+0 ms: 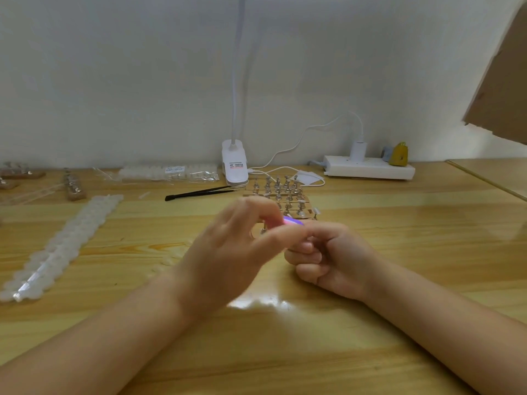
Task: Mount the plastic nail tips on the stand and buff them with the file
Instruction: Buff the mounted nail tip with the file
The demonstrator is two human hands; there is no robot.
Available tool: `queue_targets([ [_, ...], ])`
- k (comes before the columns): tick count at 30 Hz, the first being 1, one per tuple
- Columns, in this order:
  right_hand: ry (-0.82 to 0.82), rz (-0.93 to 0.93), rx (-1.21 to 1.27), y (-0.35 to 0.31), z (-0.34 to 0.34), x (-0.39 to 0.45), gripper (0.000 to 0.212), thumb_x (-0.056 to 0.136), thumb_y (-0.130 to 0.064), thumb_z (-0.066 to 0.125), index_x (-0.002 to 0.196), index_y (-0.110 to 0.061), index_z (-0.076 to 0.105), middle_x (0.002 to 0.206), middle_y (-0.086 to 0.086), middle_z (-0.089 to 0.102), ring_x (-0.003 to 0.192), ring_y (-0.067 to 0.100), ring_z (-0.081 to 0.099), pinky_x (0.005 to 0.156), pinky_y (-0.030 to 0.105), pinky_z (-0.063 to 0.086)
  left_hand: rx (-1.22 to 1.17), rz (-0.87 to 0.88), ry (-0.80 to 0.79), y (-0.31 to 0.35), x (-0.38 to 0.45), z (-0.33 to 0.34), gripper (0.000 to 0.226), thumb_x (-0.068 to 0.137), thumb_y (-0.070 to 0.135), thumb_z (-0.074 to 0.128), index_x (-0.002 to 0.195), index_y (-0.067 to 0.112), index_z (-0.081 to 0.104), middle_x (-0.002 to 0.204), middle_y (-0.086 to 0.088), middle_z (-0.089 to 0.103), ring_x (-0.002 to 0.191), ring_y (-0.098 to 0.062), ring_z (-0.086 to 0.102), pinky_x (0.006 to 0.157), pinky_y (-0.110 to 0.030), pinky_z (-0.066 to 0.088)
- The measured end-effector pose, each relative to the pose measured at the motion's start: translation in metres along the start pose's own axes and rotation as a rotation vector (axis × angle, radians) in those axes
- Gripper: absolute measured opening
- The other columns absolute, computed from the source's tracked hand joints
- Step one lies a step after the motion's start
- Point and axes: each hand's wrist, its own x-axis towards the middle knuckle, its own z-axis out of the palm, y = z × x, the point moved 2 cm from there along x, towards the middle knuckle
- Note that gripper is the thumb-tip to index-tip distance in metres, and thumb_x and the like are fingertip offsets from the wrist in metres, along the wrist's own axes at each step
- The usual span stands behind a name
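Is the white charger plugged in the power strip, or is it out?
Plugged in: the white charger stands upright in the power strip, its cable rising from the top.

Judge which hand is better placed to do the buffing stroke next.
Probably the left hand: its fingers pinch the pink file, while the right hand is curled beneath it, apparently steadying something hidden.

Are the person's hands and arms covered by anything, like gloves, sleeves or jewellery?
Nothing is visible on them. The left hand and right hand are bare, with no gloves. Both forearms are uncovered down to the bottom edge of the picture, so no sleeve shows. No watch, bracelet or ring can be seen, though the picture is somewhat blurred around the fingers.
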Motion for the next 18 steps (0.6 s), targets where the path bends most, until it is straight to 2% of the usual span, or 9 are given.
queue_targets([
  [2, -0.019, 0.008, -0.023, 0.001, 0.002, 0.000, 0.009, 0.072, -0.011, 0.054, 0.066, -0.012, 0.061, 0.051, -0.005, 0.033, 0.040, 0.003, 0.029, 0.036, 0.014, 0.015, -0.018, 0.073, -0.027, 0.009, 0.002, 0.001, 0.030, 0.101, 0.007, 0.032, 0.118, 0.024, 0.050, 0.109, -0.004, 0.042, 0.090, -0.023, 0.052, 0.083, -0.029, 0.042],
  [4, -0.013, 0.016, -0.024, 0.001, 0.001, 0.001, 0.011, 0.073, -0.012, 0.053, 0.065, -0.012, 0.061, 0.053, -0.004, 0.030, 0.042, 0.003, 0.026, 0.036, 0.014, 0.014, -0.024, 0.060, -0.070, 0.006, 0.000, -0.001, 0.031, 0.102, 0.011, 0.025, 0.117, 0.024, 0.049, 0.109, -0.004, 0.042, 0.089, -0.025, 0.057, 0.080, -0.032, 0.046],
  [6, 0.012, 0.015, -0.006, 0.000, 0.000, 0.001, 0.012, 0.075, -0.013, 0.052, 0.065, -0.011, 0.058, 0.054, -0.004, 0.027, 0.044, 0.005, 0.022, 0.034, 0.014, 0.015, 0.002, 0.021, -0.070, -0.001, -0.002, -0.002, 0.027, 0.100, 0.007, 0.035, 0.116, 0.024, 0.048, 0.109, -0.004, 0.043, 0.086, -0.029, 0.061, 0.077, -0.035, 0.049],
  [8, 0.030, 0.004, -0.003, 0.001, -0.001, 0.002, 0.015, 0.077, -0.014, 0.051, 0.064, -0.012, 0.057, 0.055, -0.003, 0.028, 0.044, 0.005, 0.023, 0.034, 0.014, 0.016, 0.021, 0.001, -0.031, -0.003, -0.003, -0.002, 0.035, 0.091, -0.001, 0.053, 0.116, 0.023, 0.048, 0.109, -0.004, 0.043, 0.085, -0.028, 0.061, 0.077, -0.034, 0.048],
  [9, 0.031, -0.002, -0.006, 0.002, -0.001, 0.002, 0.015, 0.077, -0.013, 0.052, 0.063, -0.012, 0.058, 0.055, -0.003, 0.029, 0.043, 0.005, 0.025, 0.035, 0.014, 0.015, 0.026, 0.005, -0.010, -0.001, -0.002, -0.001, 0.036, 0.090, -0.002, 0.054, 0.116, 0.023, 0.048, 0.108, -0.004, 0.044, 0.084, -0.027, 0.060, 0.077, -0.033, 0.047],
  [11, 0.027, -0.011, -0.017, 0.001, 0.000, 0.001, 0.011, 0.077, -0.011, 0.053, 0.068, -0.011, 0.058, 0.054, -0.004, 0.031, 0.042, 0.004, 0.028, 0.037, 0.015, 0.015, 0.045, 0.038, -0.022, 0.005, -0.001, 0.002, 0.029, 0.098, 0.003, 0.038, 0.116, 0.023, 0.048, 0.107, -0.004, 0.043, 0.086, -0.025, 0.056, 0.078, -0.033, 0.045],
  [13, 0.022, -0.007, -0.015, 0.001, 0.000, 0.001, 0.008, 0.078, -0.011, 0.053, 0.070, -0.011, 0.055, 0.054, -0.004, 0.031, 0.041, 0.004, 0.028, 0.037, 0.015, 0.015, 0.057, 0.056, -0.078, 0.006, -0.003, 0.004, 0.034, 0.097, 0.003, 0.028, 0.116, 0.023, 0.048, 0.107, -0.004, 0.041, 0.087, -0.025, 0.054, 0.079, -0.034, 0.045],
  [15, 0.033, -0.001, 0.010, 0.001, -0.001, 0.002, 0.009, 0.077, -0.013, 0.053, 0.068, -0.011, 0.053, 0.055, -0.003, 0.029, 0.043, 0.005, 0.026, 0.034, 0.014, 0.016, 0.083, -0.001, -0.088, -0.004, -0.006, 0.003, 0.038, 0.088, -0.005, 0.042, 0.114, 0.023, 0.048, 0.106, -0.004, 0.040, 0.084, -0.028, 0.057, 0.078, -0.036, 0.047],
  [18, 0.036, -0.013, 0.004, 0.002, -0.001, 0.002, 0.010, 0.076, -0.014, 0.054, 0.068, -0.010, 0.056, 0.054, -0.003, 0.029, 0.042, 0.005, 0.026, 0.034, 0.014, 0.017, 0.075, -0.103, -0.008, -0.011, -0.005, 0.001, 0.052, 0.077, -0.012, 0.063, 0.113, 0.023, 0.048, 0.105, -0.004, 0.040, 0.083, -0.027, 0.054, 0.077, -0.036, 0.047],
])
